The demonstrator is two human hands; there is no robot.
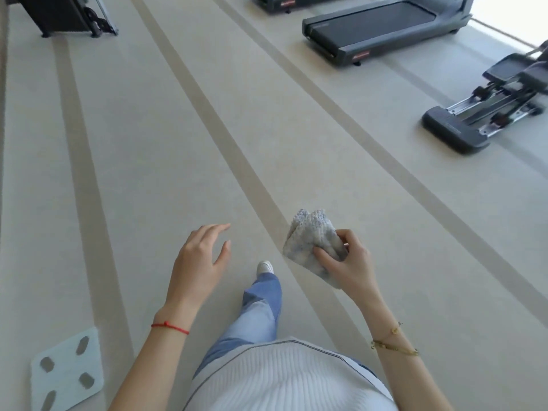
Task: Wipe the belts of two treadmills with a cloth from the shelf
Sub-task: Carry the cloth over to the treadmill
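Note:
My right hand grips a folded grey-white speckled cloth at waist height over the floor. To its left my left hand hangs empty with the fingers spread. A dark treadmill with a black belt stands far ahead at the upper right, well away from both hands. The rear end of a second treadmill shows at the top edge, its belt out of view.
A beige carpet with darker stripes runs diagonally ahead. An elliptical machine's base lies at the right. A dark machine stands at top left. A white body scale lies at lower left. My leg and white shoe step forward.

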